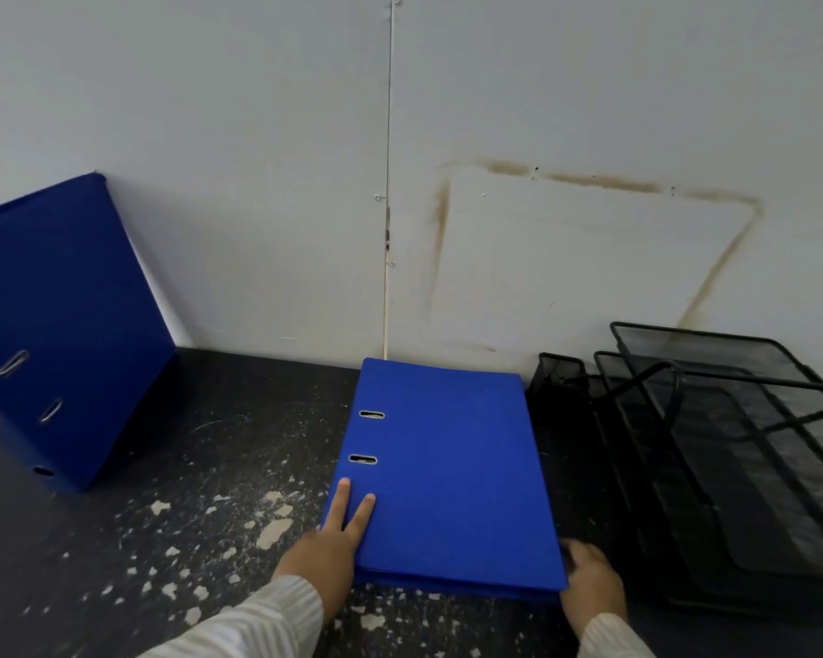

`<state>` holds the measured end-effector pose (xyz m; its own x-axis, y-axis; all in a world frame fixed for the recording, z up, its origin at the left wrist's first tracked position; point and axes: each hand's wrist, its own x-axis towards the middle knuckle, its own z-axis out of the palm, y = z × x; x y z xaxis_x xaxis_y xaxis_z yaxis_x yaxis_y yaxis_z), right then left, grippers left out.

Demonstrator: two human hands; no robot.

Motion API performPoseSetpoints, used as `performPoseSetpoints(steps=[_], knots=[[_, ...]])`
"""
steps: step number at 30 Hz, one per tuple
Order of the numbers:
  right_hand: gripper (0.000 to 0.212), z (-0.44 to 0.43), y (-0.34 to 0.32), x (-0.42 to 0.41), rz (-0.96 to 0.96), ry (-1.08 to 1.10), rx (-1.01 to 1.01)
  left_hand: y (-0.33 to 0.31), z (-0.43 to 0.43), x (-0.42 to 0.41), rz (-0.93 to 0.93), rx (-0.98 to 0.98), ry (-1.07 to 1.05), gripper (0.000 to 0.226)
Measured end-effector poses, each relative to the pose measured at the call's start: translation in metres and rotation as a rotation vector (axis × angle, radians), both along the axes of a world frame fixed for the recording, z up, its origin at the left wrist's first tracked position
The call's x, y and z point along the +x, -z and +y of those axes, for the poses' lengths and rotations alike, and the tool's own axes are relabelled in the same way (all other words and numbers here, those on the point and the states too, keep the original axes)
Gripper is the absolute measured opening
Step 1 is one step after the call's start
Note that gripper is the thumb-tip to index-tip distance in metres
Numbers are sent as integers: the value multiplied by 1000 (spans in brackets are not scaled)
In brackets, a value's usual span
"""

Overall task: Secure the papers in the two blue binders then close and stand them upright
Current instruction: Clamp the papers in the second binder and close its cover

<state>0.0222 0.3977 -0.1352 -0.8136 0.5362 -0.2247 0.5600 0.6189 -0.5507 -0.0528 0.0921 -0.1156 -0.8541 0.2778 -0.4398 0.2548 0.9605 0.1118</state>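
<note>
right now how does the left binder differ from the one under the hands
The left binder stands upright by the wall; the flat binder lies on the desk. The left hand and right hand touch the flat binder; no hand shows on the left binder. Both are blue and closed.

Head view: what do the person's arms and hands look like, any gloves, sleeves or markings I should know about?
The left hand and right hand are bare, with no gloves, and no rings or watch show. The left sleeve and right sleeve are long, loose and pale with fine light stripes, and they end at the wrists. No logos or other markings are visible.
</note>
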Motion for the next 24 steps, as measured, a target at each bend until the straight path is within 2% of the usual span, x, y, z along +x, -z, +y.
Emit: performPoseSetpoints(steps=[9,13,17,24], knots=[[37,-9,-7,-8,44,-60,58,-3,-5,5,-26,-23,-17,102],[38,-21,-11,-18,143,-53,112,-3,-10,1,-87,43,15,92],[36,-40,-14,-36,140,-176,194,-2,-12,-7,-99,116,28,96],[41,-98,-10,-77,34,-404,152,4,-14,-40,-60,327,-144,77]])
